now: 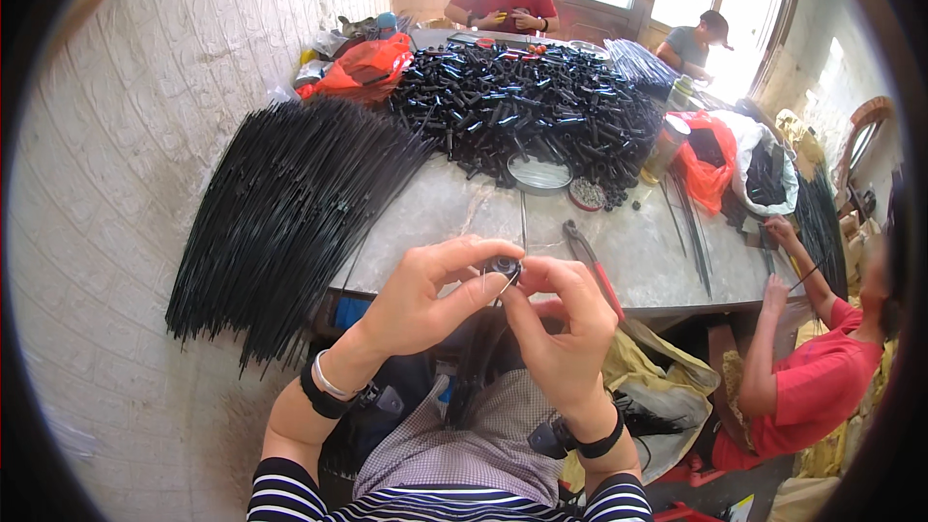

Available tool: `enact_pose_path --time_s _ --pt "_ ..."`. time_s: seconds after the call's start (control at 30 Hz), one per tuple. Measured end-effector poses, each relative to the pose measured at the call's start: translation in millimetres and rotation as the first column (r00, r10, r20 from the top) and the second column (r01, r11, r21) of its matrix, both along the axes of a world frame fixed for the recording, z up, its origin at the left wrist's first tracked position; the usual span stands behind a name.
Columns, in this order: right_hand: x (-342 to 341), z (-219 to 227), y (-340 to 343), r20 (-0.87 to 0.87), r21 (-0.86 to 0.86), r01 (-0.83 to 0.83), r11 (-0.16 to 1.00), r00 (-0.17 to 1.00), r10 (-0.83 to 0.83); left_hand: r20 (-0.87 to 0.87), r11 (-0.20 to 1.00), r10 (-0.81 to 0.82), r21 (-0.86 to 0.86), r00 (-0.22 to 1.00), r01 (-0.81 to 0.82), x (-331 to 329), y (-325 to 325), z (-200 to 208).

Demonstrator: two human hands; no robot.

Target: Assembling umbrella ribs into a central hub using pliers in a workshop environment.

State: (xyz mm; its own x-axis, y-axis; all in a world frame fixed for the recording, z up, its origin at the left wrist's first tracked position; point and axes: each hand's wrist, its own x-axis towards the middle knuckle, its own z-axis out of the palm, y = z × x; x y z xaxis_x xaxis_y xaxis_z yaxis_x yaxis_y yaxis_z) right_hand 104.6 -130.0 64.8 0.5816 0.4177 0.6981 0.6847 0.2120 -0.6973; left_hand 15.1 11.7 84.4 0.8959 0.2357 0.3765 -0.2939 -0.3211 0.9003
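Note:
Above the near edge of the grey table (406, 222), my left hand (425, 285) and my right hand (565, 329) meet. Between their fingertips is a small round black part (503, 267) with a hole in its face. A thin pale pin or wire sticks out beside it, close to my right fingertips; its far end is hidden. Both hands are closed in a pinch. Below them a long dark thing (474, 367) runs down toward my lap; I cannot tell whether it joins the black part.
Red-handled pliers (594, 271) lie right of my hands. Beyond are a round metal dish (539, 174), a small dish of tiny pieces (587, 195) and a heap of black tubular parts (522, 106). Black rods (290, 213) overhang at left. A red-shirted co-worker (812, 377) sits at right.

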Motion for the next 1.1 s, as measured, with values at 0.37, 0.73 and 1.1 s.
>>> enact_pose_path --time_s 0.37,0.73,1.1 --pt "4 -4 1 0.083 0.01 0.016 1.0 0.996 -0.017 0.006 0.969 -0.078 -0.235 0.997 0.077 6 2 -10" --pt "7 -4 1 0.021 0.029 0.034 0.999 0.999 -0.035 0.041 0.96 -0.101 -0.256 0.994 0.108 16 3 -25" --pt "6 -8 2 -0.032 0.084 -0.039 0.996 0.999 0.042 0.099 0.908 -0.118 -0.393 0.988 0.147 17 6 -40"
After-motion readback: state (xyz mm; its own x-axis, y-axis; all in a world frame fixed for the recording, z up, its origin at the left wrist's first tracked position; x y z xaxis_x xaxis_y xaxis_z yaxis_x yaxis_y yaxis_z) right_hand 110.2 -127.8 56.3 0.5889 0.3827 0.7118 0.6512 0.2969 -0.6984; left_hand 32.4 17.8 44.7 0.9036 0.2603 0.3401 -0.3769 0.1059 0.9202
